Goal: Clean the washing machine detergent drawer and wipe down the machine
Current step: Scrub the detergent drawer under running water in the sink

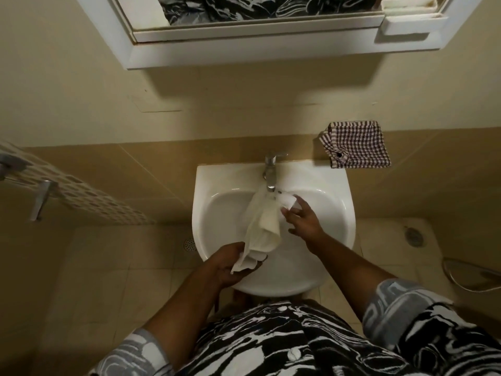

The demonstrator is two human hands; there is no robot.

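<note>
Nearest, the left hand has its grip curled round the lower end of the white cloth, right over the near rim of the sink. If that end slides outward, it could drip onto the floor tiles. Further in, the right hand pinches the cloth's upper corner just below the tap, other fingers spread. A loose pinch could drop the cloth, and water striking it may splash. Neither washing machine nor detergent drawer is in view. A checked towel hangs beyond.
</note>
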